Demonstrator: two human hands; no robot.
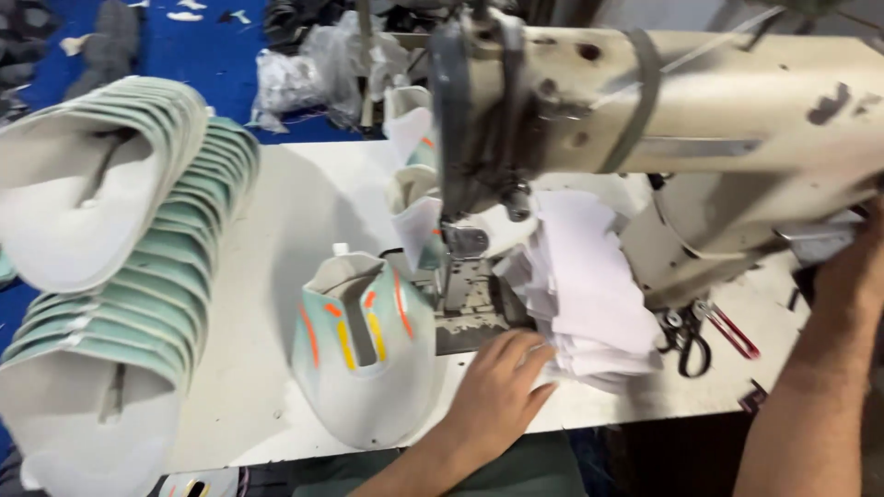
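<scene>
My left hand rests on the near edge of a stack of white fabric pieces, fingers curled onto the lowest pieces. My right hand is raised at the far right, behind the cream sewing machine; its fingers are hidden. A mint-green shoe upper with orange and yellow stripes lies on the table just left of my left hand. Two more sewn uppers trail behind the needle area.
A tall nested stack of mint and white shoe uppers fills the left side. Scissors with red handles lie right of the fabric stack on the white table. Plastic bags and scraps lie on the blue floor beyond.
</scene>
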